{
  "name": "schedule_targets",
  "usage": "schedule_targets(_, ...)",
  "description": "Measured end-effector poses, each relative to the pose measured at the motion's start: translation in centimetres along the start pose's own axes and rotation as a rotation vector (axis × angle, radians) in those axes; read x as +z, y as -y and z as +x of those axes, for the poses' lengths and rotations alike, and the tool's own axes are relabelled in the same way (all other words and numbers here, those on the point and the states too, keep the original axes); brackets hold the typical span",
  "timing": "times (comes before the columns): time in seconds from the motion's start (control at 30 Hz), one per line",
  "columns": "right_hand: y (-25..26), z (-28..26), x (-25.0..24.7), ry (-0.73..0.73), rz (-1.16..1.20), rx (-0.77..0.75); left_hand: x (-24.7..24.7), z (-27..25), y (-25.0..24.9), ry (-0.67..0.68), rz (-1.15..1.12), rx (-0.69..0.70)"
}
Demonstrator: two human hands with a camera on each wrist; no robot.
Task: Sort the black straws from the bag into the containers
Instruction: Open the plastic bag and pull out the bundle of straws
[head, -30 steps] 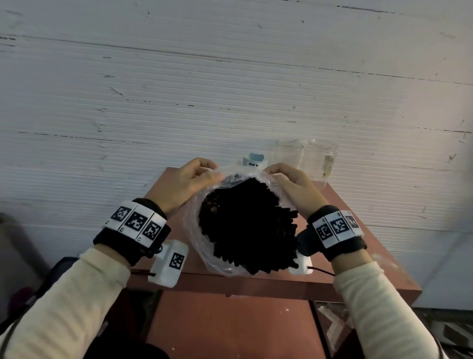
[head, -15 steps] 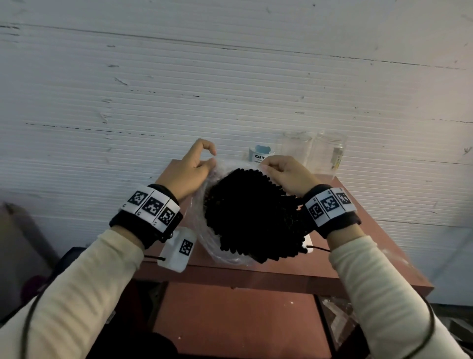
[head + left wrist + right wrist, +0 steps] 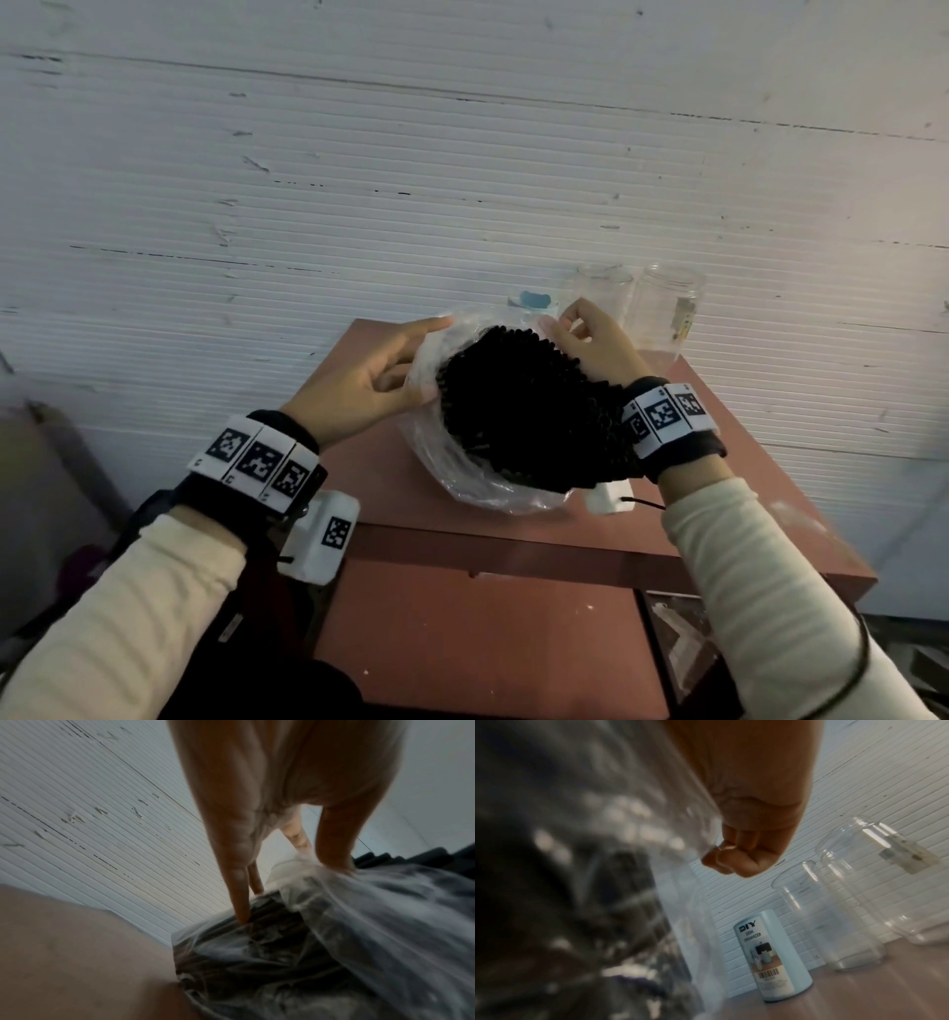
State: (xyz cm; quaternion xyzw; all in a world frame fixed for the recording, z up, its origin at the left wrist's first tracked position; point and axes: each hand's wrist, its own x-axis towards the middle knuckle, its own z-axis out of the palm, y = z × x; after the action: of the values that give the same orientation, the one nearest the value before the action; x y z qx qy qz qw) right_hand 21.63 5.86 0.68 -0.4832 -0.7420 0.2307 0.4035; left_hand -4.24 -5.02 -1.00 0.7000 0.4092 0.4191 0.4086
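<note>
A clear plastic bag (image 3: 462, 478) packed with black straws (image 3: 524, 411) stands on the red-brown table (image 3: 369, 462), its mouth tilted toward me. My left hand (image 3: 411, 360) lies against the bag's left side with fingers (image 3: 239, 882) straight; its thumb presses the plastic (image 3: 359, 923) over the straws (image 3: 270, 912). My right hand (image 3: 560, 326) pinches the bag's far right rim; its curled fingertips (image 3: 721, 860) hold the film (image 3: 628, 821). Behind the bag stand a pale blue desk-organizer tube (image 3: 772, 955), a clear glass (image 3: 829, 923) and a clear jar (image 3: 885, 882).
The containers (image 3: 672, 303) line the table's far edge against a white ribbed wall (image 3: 359, 180). The table is small, and its front edge (image 3: 513, 545) is close below the bag. Dark floor clutter lies at the lower left.
My left hand's fingers have straightened from gripping the rim to lying along the bag. My right hand has shifted up the rim. The bag mouth is wider.
</note>
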Motion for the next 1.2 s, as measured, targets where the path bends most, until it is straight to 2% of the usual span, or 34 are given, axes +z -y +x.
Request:
schedule_targets(0.13, -0.3, -2.1, -1.4, 0.024, 0.046, 0.093, 0.3, 0.5, 0.1, -0.103, 0.038, -0.022)
schedule_targets(0.2, -0.4, -3.5, -2.2, 0.066, 0.263, 0.126, 0.4, 0.8, 0.2, -0.156, 0.065, -0.038)
schedule_targets(0.27, -0.8, -4.7, -3.1, 0.159, 0.543, 0.124, 0.5, 1.1, 0.2, -0.216, 0.073, -0.062)
schedule_targets(0.3, -1.3, -5.1, -3.6, 0.210, 0.606, 0.102, 0.6, 1.3, 0.2, -0.243, 0.068, -0.075)
schedule_targets(0.47, -2.4, -6.7, -4.6, 0.557, 0.581, -0.001, 0.5, 2.1, -0.3, -0.336, 0.074, -0.118)
schedule_targets(0.53, -1.6, -6.7, -4.5, 0.613, 0.617, -0.054, 0.4, 2.4, -1.0, -0.356, 0.058, -0.103)
schedule_targets(0.6, -0.4, -6.2, -4.5, 0.532, 0.594, -0.092, 0.2, 3.0, -1.7, -0.379, 0.012, -0.092)
schedule_targets(0.73, 2.3, -4.5, -4.1, 0.184, 0.503, -0.061, -0.2, 4.4, -2.4, -0.544, -0.039, -0.131)
schedule_targets(0.8, 3.0, -4.3, -3.2, 0.079, 0.398, -0.022, 0.1, 4.6, -2.6, -0.511, -0.105, -0.168)
schedule_targets(0.87, 2.8, -4.3, -2.1, 0.096, 0.238, 0.029, 0.6, 3.9, -2.6, -0.408, -0.256, -0.176)
schedule_targets(0.93, 2.2, -4.9, -1.2, 0.151, 0.157, 0.073, 0.8, 2.9, -2.1, -0.351, -0.315, -0.198)
schedule_targets(0.97, 2.0, -5.2, -1.0, 0.159, 0.146, 0.084, 0.9, 2.4, -1.9, -0.323, -0.271, -0.221)
schedule_targets(1.03, 1.8, -5.4, -1.0, 0.162, 0.108, 0.098, 1.5, 1.8, -1.7, -0.280, -0.032, -0.226)
schedule_targets(1.1, 2.3, -5.4, -1.5, 0.174, 0.100, 0.094, 2.2, 2.0, -2.0, -0.295, 0.134, -0.199)
schedule_targets(1.2, 3.9, -5.0, -2.5, 0.083, 0.236, 0.071, 2.9, 2.1, -2.7, -0.337, 0.112, -0.184)
